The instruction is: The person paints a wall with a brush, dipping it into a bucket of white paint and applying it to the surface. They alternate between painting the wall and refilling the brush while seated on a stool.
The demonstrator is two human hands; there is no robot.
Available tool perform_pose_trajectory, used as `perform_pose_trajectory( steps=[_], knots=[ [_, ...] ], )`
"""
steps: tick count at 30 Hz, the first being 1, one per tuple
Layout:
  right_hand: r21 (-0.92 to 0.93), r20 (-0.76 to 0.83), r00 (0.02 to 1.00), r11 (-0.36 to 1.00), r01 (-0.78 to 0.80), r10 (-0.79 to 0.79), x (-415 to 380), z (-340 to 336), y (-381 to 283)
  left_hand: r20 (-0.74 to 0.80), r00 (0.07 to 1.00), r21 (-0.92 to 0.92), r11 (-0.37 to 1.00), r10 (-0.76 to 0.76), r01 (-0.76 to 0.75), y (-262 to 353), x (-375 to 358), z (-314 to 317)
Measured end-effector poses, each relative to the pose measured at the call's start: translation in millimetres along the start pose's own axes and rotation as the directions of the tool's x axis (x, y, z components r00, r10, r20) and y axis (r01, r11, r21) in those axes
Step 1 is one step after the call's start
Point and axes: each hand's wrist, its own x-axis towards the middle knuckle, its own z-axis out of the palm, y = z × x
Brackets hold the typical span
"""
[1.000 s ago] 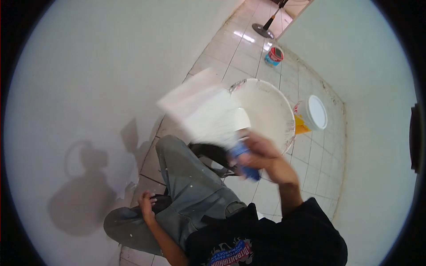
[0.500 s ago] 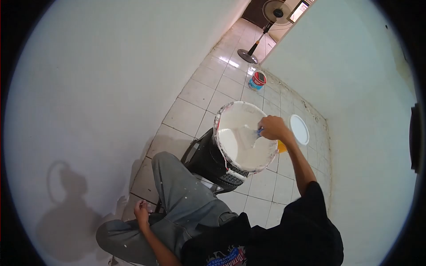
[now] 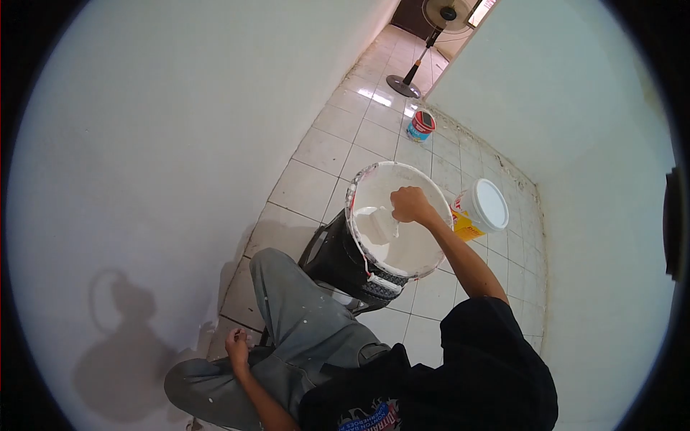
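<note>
My right hand (image 3: 411, 205) is closed around the handle of a wide paintbrush (image 3: 375, 227), its broad head coated in white. The brush is inside the large bucket (image 3: 431, 266), against the white paint (image 3: 368, 215); the handle is mostly hidden under my fingers. Dried paint crusts the bucket's rim, and its side is black. My left hand (image 3: 236, 345) rests by my bent leg with loosely curled fingers, and nothing shows in it.
A white and yellow lidded pail (image 3: 491, 205) stands right of the bucket. Farther off are a small red and blue tub (image 3: 421, 126) with a dark flat object on top, and a standing fan (image 3: 404, 86) by the doorway. Walls flank both sides.
My right hand has moved left inside the bucket, carrying the paintbrush with it. The view has shifted slightly, and more of the yellow-labelled pail shows. My left hand stays by my leg.
</note>
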Motion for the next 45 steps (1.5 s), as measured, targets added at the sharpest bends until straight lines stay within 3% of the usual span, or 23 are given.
perform_pose_trajectory(
  steps=[17, 20, 27, 30, 34, 37, 41, 45],
  knots=[
    [0.017, 0.008, 1.000, 1.000, -0.004, 0.004, -14, 1, 18, -0.013, 1.000, 0.039, 0.999, -0.009, 0.009, 4, -3, 1],
    [0.050, -0.061, 0.998, 0.998, -0.025, 0.028, -32, 1, 31, -0.023, 1.000, 0.053, 0.999, -0.010, 0.011, 7, -6, 2],
    [0.026, -0.214, 0.974, 0.997, -0.073, 0.077, -91, -66, 38, -0.011, 0.998, 0.067, 0.996, 0.057, -0.056, -12, 8, 3],
    [0.057, -0.211, 0.955, 0.978, -0.202, 0.209, -118, -90, 43, -0.038, 0.999, 0.043, 0.999, -0.011, 0.012, 14, -10, 7],
    [0.270, -0.201, 0.886, 0.893, -0.360, 0.418, -160, -101, 52, -0.030, 0.999, 0.051, 0.999, -0.013, 0.015, 1, 0, 5],
    [0.394, -0.269, 0.820, 0.835, -0.384, 0.505, -185, -82, 63, 0.019, 1.000, 0.089, 0.996, -0.021, 0.019, 3, 1, 4],
    [0.633, -0.343, 0.707, 0.709, -0.312, 0.618, -209, -51, 55, 0.036, 0.999, 0.093, 0.996, 0.003, -0.006, 0, 4, 4],
    [0.707, -0.429, 0.626, 0.673, -0.216, 0.651, -222, -6, 35, 0.008, 1.000, 0.111, 0.994, 0.004, -0.005, -9, 12, 5]
  ],
)
